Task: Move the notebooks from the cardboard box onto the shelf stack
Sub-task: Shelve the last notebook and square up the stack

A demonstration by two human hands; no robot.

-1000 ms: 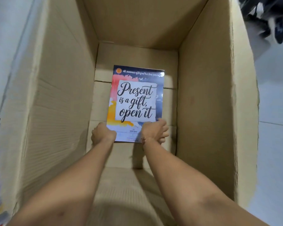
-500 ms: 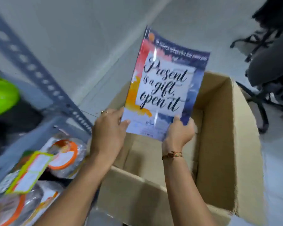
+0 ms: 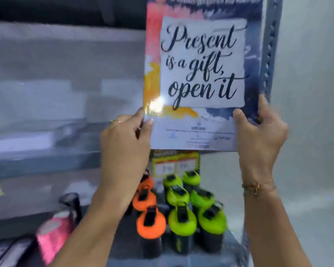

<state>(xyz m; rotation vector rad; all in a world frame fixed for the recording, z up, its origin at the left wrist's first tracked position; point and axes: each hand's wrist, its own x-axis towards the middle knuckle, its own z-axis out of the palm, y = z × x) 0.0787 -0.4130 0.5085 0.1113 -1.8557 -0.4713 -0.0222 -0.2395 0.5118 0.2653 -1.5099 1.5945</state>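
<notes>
Held up at chest-to-face height in front of the shelf unit [image 3: 268,54]: the notebook [image 3: 201,74], cover facing the camera, lettered "Present is a gift, open it"; gripped at both lower corners, upright and only slightly tilted. Left hand [image 3: 123,143] closed in a pinch on the lower left corner, thumb on the front cover, other fingers curled behind; right hand [image 3: 258,135] clamped on the lower right corner, thumb [image 3: 239,116] on the front, fingertips wrapped round the right edge. Judged light and thin; glossy cover with a bright glare patch near the left thumb, so probably slick under the fingers; likely to flex or flop if held by one corner alone, hence better carried by two corners or flat along the spine edge; not fragile, though corners could crease. Below it, on a lower shelf: orange-capped bottles [image 3: 148,222] and green-capped bottles [image 3: 183,222], well apart from the notebook. Top edge of the notebook cut off by the frame; fingers behind the cover hidden; shelves to the left [image 3: 46,93] heavily blurred, so the stack meant to receive the notebook not made out with any certainty; cardboard box out of view; small print at the foot of the cover unreadable; pink object [image 3: 52,234] at lower left too smeared to name.
</notes>
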